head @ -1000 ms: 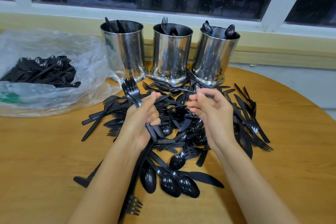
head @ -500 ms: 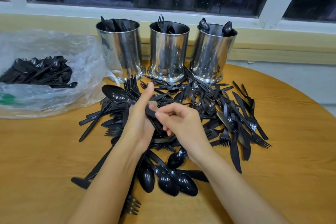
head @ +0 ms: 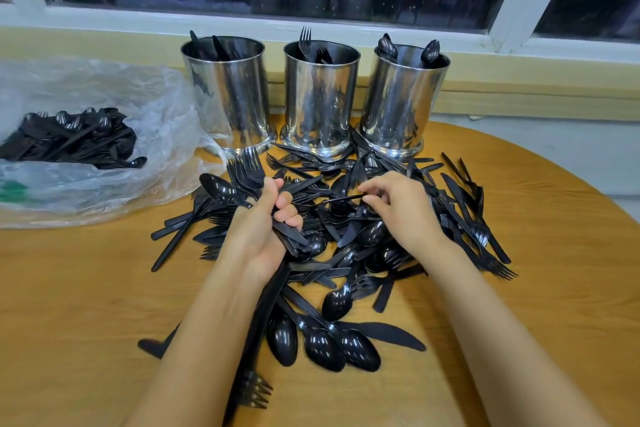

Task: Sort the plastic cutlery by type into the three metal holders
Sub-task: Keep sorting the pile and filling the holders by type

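Black plastic fills the left hand (head: 259, 229): its fingers are curled tight round a bunch of forks (head: 247, 172), tines up, and a spoon (head: 220, 189) juts out at the left of the bunch. The right hand (head: 401, 208) is down in the heap, thumb and forefinger pinching a thin black handle (head: 343, 198); what kind of piece it belongs to I cannot tell.

Both hands are over the pile of cutlery (head: 346, 253), a tangle of forks, knives and spoons spread across the middle of the wooden table (head: 69, 288). The pile runs right up to the three metal holders in a row at the table's far edge. The left holder (head: 228, 97) shows flat dark ends over its rim, the middle holder (head: 320, 97) shows forks, and the right holder (head: 398, 100) shows spoons.

Towards the table's left edge lies a clear plastic bag (head: 162, 121) with more black cutlery inside.
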{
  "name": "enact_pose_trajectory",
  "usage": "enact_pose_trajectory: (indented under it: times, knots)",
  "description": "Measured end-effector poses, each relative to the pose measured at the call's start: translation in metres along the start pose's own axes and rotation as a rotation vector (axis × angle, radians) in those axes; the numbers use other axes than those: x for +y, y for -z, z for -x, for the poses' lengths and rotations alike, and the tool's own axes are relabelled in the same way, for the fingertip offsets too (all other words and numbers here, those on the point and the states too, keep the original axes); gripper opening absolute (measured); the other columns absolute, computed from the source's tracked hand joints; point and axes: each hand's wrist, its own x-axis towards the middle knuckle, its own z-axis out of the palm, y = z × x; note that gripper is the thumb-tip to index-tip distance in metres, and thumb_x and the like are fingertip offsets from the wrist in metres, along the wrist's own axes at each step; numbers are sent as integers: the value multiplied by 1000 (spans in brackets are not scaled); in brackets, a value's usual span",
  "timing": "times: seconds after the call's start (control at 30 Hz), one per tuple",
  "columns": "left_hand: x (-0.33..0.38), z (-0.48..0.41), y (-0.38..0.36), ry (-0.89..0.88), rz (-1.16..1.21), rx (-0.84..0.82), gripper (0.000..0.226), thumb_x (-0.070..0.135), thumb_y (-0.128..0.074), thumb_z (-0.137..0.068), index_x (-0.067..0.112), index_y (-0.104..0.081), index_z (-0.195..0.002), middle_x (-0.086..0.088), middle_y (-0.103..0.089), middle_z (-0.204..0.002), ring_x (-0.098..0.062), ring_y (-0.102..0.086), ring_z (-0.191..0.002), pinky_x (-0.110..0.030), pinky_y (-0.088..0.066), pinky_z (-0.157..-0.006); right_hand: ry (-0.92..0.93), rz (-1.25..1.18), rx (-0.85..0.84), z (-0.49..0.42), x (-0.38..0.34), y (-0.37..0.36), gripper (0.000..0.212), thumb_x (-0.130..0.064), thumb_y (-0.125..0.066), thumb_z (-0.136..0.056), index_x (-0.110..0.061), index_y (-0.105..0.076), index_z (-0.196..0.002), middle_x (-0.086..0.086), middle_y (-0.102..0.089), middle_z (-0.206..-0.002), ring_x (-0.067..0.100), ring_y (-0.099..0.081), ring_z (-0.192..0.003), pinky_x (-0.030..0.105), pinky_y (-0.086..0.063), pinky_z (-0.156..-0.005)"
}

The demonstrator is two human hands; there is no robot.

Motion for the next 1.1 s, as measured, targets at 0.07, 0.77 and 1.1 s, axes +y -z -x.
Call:
enact_pose_trajectory:
  times: [0.07, 0.77, 1.1]
  knots:
    - [1, 0, 0, -2, -20, -8, 21, 30, -44, -102, 13, -52, -94, 6, -38, -57, -4, -33, -42, -16, -35, -43, 47, 147, -71, -9, -1, -4, 24, -21, -62, -94, -27, -69, -116, -6, -57, -106, 13, -52, -99, 36, -50, -84]
    - [-3, 4, -1, -35, -202, 33, 34, 42, -63, -81, 11, -53, -95, 6, -27, -61, -7, -26, -50, -18, -32, -47, -217, -737, 25, 27, -32, -5, 33, -20, -37, -105, -36, -65, -97, -10, -54, -79, 1, -42, -64, 21, -34, -68]
    - [-8, 4, -2, -128, -388, -30, 51, 49, -68, -71, 12, -51, -101, 6, -24, -59, -8, -22, -52, -19, -32, -51, -147, -868, -32, 42, -66, -8, 24, -18, -50, -100, -34, -67, -105, -11, -64, -101, -6, -51, -78, 11, -43, -76]
